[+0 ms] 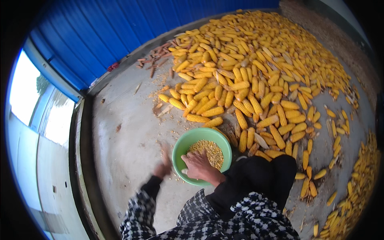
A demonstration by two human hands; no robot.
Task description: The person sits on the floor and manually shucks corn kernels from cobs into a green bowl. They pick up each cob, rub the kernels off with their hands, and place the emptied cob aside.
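A light green plastic basin (pixel 227 150) stands on the concrete floor before me. Shelled corn kernels (pixel 211 150) cover part of its bottom. My right hand (pixel 199 166) reaches into the basin from the right, over the kernels, its fingers apart and no cob visible in it. Just outside the basin's left rim is my left hand (pixel 163 168), raised above the floor and blurred by motion. Something elongated and pinkish rises from its fingers; whether this is a bare corn cob or the fingers themselves, I cannot tell.
A large heap of yellow corn ears (pixel 240 75) spreads beyond the basin to the right. Shelled reddish cobs (pixel 157 54) lie near the blue corrugated metal wall (pixel 120 27). Another corn pile (pixel 357 186) is at the right edge. A doorway sill (pixel 79 168) runs along the left.
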